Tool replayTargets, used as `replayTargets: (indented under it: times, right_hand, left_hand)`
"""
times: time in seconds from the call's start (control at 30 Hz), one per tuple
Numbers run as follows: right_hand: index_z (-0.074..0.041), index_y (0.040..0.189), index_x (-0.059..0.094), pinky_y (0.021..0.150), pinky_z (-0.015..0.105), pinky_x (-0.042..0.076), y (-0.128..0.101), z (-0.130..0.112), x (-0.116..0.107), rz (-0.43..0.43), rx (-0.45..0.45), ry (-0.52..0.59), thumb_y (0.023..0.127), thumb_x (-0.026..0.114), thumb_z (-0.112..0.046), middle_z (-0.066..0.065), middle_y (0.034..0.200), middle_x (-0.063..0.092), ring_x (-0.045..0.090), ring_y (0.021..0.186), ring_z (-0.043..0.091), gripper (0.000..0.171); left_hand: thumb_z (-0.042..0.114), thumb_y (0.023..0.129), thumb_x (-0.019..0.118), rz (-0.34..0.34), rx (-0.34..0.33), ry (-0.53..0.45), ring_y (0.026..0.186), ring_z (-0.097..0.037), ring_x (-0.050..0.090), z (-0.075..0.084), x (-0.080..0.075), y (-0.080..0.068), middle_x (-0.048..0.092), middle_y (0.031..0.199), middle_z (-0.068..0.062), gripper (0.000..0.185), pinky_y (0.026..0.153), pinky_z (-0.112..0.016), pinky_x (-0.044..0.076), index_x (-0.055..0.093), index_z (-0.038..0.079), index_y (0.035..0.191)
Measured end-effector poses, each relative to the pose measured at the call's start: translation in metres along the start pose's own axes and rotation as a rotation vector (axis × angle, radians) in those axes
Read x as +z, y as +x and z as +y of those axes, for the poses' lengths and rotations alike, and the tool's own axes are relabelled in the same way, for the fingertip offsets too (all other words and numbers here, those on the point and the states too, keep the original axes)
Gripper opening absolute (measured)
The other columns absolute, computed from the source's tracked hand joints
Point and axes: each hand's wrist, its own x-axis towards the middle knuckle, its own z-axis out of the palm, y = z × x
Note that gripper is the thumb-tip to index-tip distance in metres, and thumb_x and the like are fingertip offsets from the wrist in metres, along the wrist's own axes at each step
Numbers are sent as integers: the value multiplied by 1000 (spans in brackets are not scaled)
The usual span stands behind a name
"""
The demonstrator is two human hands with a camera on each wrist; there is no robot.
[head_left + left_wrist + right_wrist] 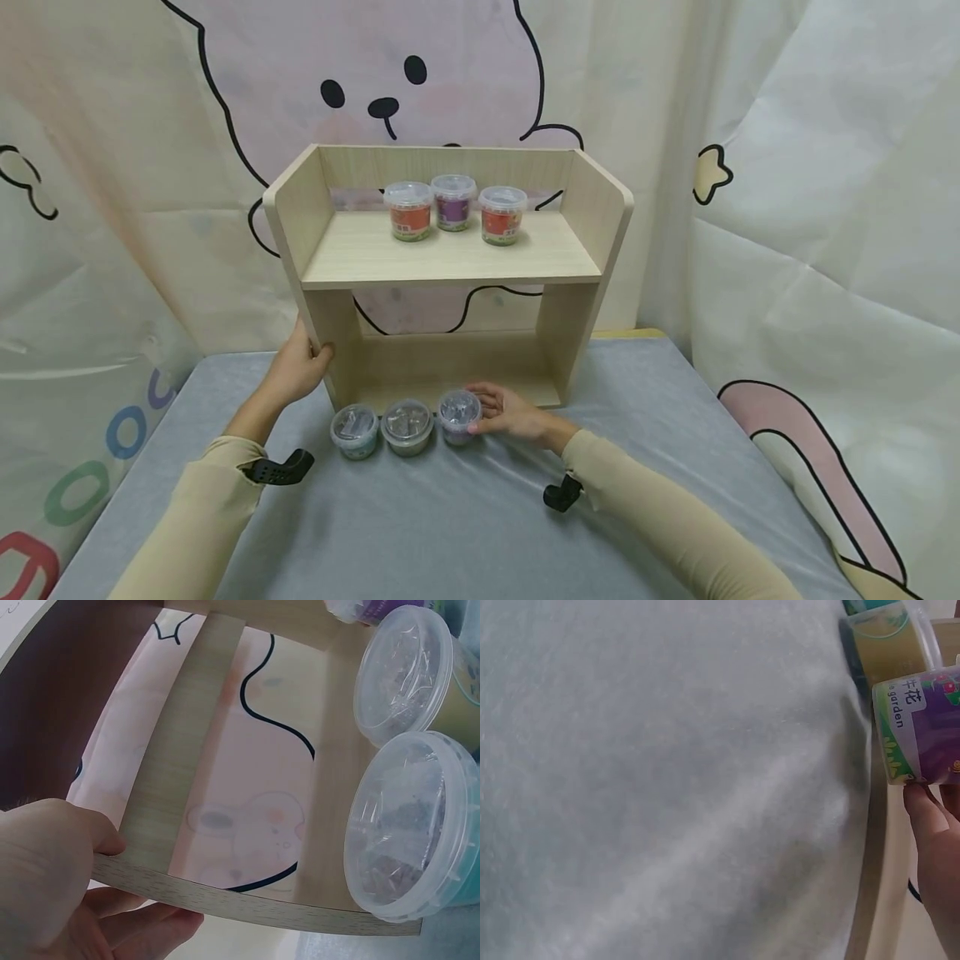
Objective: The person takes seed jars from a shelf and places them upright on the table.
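Right hand (513, 414) curls its fingers round the purple-labelled tub (459, 416), rightmost of three in a row on the grey surface (420, 533) before the wooden shelf (450, 254). Left hand (300, 369) grips the shelf's left side panel near its bottom edge.

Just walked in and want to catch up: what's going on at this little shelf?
A person's left hand grips the left side panel of a small wooden shelf standing on a grey surface. Their right hand holds the rightmost tub of three lidded tubs lined up in front of the shelf. Three more tubs stand on the top shelf board.
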Motion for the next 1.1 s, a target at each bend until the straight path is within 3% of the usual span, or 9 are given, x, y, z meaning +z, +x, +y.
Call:
replayTargets:
  times: [0.5,0.97,1.1]
  right_hand:
    - [0,154,32,114,34,44,7,16,-2,-31,29,-8,90,74,-6,23,156,44,45,145,37,77]
    - [-1,157,28,115,35,43,9,19,-4,-60,19,0,92,72,-5,24,158,40,42,147,37,78]
    - [-2,158,26,118,42,40,8,18,-5,-74,22,-28,93,70,-5,23,159,39,40,148,38,79]
  left_hand:
    - [8,102,45,-5,15,-19,129,-58,50,-3,2,1,40,149,-37,69,98,-69,47,7,8,160]
    - [12,102,44,-16,-9,-17,126,-57,53,0,0,2,43,146,-38,68,96,-66,48,7,7,159]
    - [11,102,44,-13,-9,-17,126,-57,53,-2,1,2,43,146,-38,67,96,-67,49,8,6,159]
